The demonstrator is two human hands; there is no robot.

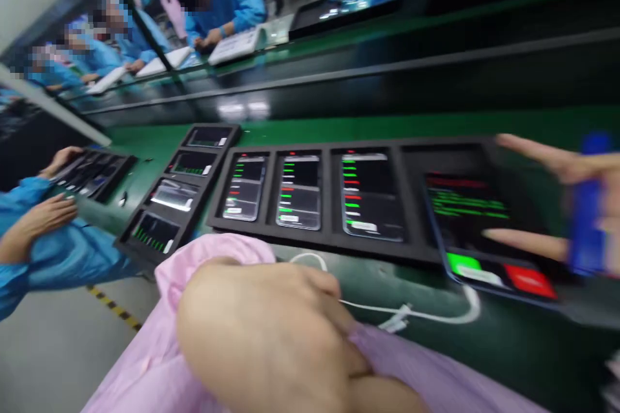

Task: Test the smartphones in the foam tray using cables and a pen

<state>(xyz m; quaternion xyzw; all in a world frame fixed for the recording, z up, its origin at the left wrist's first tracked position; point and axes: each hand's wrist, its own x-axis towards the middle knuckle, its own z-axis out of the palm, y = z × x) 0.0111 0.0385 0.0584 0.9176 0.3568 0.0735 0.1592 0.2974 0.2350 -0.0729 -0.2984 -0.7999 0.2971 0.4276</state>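
My left hand (271, 335), with a pink cuff at its wrist, is in the middle foreground, back upward. Its fingers curl under; anything inside them is hidden. A white cable (411, 316) runs behind it. At the right edge my right hand (600, 200) is blurred, one finger and the thumb stretched wide over a phone. A blue upright object (586, 206) crosses its palm, seemingly held, its kind too smeared to tell. That phone (469, 226), showing green text plus green and red buttons, lies tilted on the right end of a black tray (421, 245). Several lit phones (371, 197) fill its other slots.
Left of it, another black tray (194, 206) with several phones lies at an angle on the green bench. A co-worker's hands (46, 222) are at a further tray (104, 174). Behind a raised ledge (310, 77) sit people in blue with white pages.
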